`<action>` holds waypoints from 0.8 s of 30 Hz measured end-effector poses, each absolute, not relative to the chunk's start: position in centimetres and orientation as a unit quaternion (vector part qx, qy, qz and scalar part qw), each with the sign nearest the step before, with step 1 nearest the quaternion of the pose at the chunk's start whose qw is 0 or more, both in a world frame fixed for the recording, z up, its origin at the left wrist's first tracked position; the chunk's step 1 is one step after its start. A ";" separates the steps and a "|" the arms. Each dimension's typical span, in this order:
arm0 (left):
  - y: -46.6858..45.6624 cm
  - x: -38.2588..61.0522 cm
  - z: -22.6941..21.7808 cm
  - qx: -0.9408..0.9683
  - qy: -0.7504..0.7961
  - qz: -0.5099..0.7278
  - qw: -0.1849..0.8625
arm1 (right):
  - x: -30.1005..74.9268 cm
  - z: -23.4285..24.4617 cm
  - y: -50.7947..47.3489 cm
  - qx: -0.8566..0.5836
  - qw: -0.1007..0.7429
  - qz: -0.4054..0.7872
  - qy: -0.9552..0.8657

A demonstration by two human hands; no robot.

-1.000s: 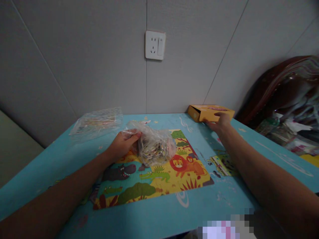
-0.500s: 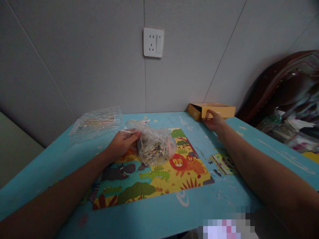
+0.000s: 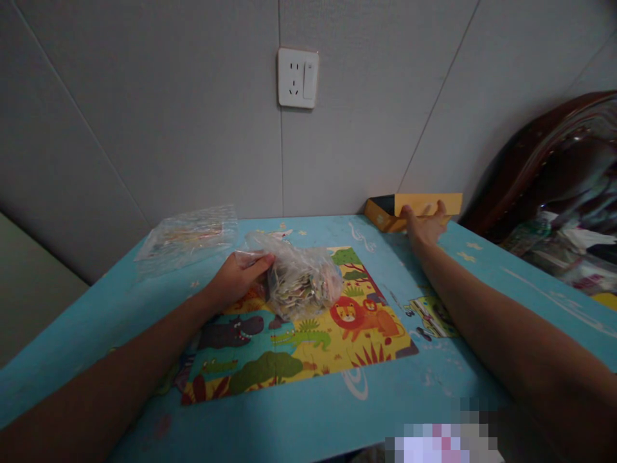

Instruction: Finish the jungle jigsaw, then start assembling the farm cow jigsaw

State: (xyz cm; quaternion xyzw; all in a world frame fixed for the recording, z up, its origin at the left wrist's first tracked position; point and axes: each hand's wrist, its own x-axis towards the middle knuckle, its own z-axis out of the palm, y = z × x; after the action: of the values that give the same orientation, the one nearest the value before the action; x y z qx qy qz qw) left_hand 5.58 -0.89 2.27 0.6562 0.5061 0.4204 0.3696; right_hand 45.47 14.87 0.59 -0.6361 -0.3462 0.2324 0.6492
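Clear plastic bag (image 3: 303, 286), packed with thin, pale-edged pieces, at the middle of the desk (image 3: 270, 421); it lies over the upper part of a brightly coloured animal picture (image 3: 308, 360). The left hand (image 3: 243, 275) pinches the bag's left end, the thumb uppermost, in a closed grip. Below and beside the bag the picture shows a hippopotamus, a crocodile, and a lion with a smaller one.

To the right, near the wall (image 3: 168, 116), stands a yellow box (image 3: 385, 222) with its lid (image 3: 427, 204) raised and a dark interior visible at the left. The right hand (image 3: 427, 228) touches the lid, thumb and one finger set apart on its near face; whether the grip closes on the edge cannot be told. At the far left of the desk lies a second clear bag (image 3: 186, 238), flatter, its contents indistinct. The light-blue desk surface bears white scrolls. Beyond: a white socket plate (image 3: 298, 78) on the grey wall and, at right, a dark, glossy chair back (image 3: 554, 148).
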 end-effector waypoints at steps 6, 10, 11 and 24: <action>-0.8 5.5 2.2 0.675 0.495 0.424 0.346 | 46.4 1.1 14.4 -0.748 0.518 -0.011 -0.415; -0.8 5.5 2.2 0.672 0.495 0.418 0.359 | 46.9 1.1 14.3 -0.722 0.454 -0.068 -0.518; -0.9 5.5 2.2 0.670 0.495 0.417 0.364 | 46.8 1.2 14.2 -0.714 0.423 -0.085 -0.552; -0.7 5.4 1.9 0.668 0.514 0.405 0.353 | 45.0 1.3 13.7 -0.724 0.171 -0.141 -0.653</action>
State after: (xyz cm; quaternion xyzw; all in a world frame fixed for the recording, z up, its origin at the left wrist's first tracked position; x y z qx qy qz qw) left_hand 5.42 -0.73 1.91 0.6682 0.5143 0.4051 0.3534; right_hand 45.00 13.72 1.28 -0.7241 -0.6533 -0.1405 0.1706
